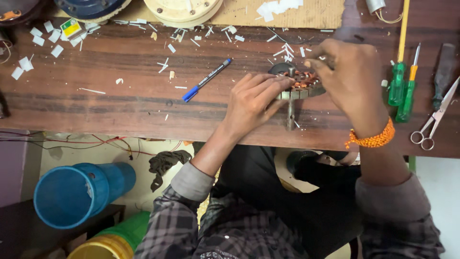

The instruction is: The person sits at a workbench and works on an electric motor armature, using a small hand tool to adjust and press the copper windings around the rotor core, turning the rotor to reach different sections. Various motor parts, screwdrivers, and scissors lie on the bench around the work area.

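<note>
Evidently the work is mid-way: a round motor stator (299, 82) with copper-coloured windings lies near the front edge of the wooden desk (120, 96), its shaft pointing toward that edge. The left hand (251, 100) rests on the stator's near-left side, fingers (275, 84) stretched flat and pressed against the rim, steadying it without closing round it. The right hand (352, 76) arches over the far-right side, its fingers curled in and pinched at the windings; whether they hold a slip of paper or wire I cannot tell.

Judging by the white paper slips (282, 50) strewn along the back edge of the desk, a good deal of cutting or fitting has been done. How many slots remain is hidden by the hands.

A blue marker pen (207, 79) lies left of the stator. Two green screwdrivers (401, 91) and scissors (433, 120) lie untouched toward the right edge.
</note>
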